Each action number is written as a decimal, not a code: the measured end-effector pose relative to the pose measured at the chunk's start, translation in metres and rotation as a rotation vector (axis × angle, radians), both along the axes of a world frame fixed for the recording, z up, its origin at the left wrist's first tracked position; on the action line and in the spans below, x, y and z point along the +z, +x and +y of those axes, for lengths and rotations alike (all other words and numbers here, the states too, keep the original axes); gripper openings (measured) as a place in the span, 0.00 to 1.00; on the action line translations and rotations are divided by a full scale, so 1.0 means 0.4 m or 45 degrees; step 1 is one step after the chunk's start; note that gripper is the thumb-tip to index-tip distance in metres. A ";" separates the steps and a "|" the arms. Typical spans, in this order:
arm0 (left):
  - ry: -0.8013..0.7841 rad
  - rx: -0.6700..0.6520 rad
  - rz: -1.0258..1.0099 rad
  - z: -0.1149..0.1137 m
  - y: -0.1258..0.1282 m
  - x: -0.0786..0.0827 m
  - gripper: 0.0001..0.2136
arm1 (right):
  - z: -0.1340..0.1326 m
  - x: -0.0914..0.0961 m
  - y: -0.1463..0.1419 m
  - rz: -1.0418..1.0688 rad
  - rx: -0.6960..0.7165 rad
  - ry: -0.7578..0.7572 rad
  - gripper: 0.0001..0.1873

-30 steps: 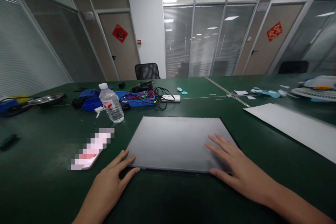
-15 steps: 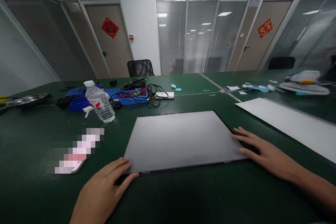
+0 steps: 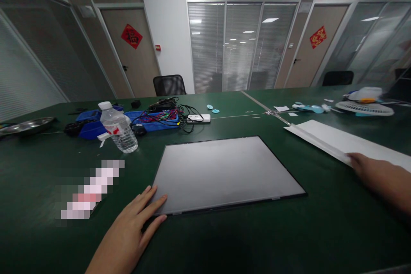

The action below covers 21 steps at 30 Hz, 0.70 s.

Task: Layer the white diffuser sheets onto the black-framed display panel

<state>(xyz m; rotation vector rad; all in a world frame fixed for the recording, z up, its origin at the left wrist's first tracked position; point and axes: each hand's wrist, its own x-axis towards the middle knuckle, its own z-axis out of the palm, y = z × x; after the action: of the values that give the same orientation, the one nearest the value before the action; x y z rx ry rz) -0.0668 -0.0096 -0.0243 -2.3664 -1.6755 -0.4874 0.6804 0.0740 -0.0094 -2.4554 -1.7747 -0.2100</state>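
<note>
In front of me a flat grey panel with a thin black frame [image 3: 227,175] lies on the green table. My left hand [image 3: 128,218] rests on its near left corner, fingers spread over the surface and thumb at the front edge. Off to the right, my right hand [image 3: 382,175] is closed on the near edge of a white sheet [image 3: 324,135]. A translucent strip shows along that edge, partly lifted. The right fingertips are blurred and partly hidden.
A water bottle [image 3: 118,130] stands left, beside blue trays [image 3: 154,122] of tangled cables. A pixelated pinkish item [image 3: 93,188] lies nearer. A metal pan [image 3: 27,126] sits far left, white fan parts [image 3: 364,107] far right. A white device [image 3: 198,118] lies behind the panel.
My right hand has left the panel's right edge, moved right and taken hold of the white sheet's near edge. My left hand stays at the panel's corner. The view has shifted slightly.
</note>
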 end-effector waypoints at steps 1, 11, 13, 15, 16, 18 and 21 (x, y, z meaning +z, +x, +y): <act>-0.005 -0.001 -0.002 0.000 0.000 0.000 0.23 | -0.005 0.012 -0.008 0.001 -0.006 0.009 0.31; -0.019 -0.006 -0.066 -0.008 0.004 0.002 0.21 | -0.056 0.123 -0.348 -0.038 0.250 0.238 0.26; -0.028 0.003 -0.077 -0.010 0.008 0.006 0.21 | -0.070 0.121 -0.467 0.026 0.496 0.245 0.24; -0.042 0.013 -0.085 -0.011 0.010 0.008 0.21 | -0.081 0.108 -0.584 0.090 0.722 0.260 0.23; -0.051 0.019 -0.088 -0.011 0.011 0.009 0.21 | -0.087 0.099 -0.640 0.112 0.834 0.246 0.22; -0.075 0.032 -0.094 -0.011 0.012 0.010 0.21 | -0.095 0.079 -0.742 0.124 1.037 0.185 0.24; -0.104 0.037 -0.102 -0.012 0.013 0.011 0.20 | -0.104 0.061 -0.858 0.106 1.223 0.034 0.29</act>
<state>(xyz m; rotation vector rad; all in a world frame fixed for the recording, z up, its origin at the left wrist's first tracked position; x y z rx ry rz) -0.0617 -0.0143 -0.0198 -2.4056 -1.7940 -0.5250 0.3371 0.0325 0.0149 -1.3149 -2.6038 -0.0352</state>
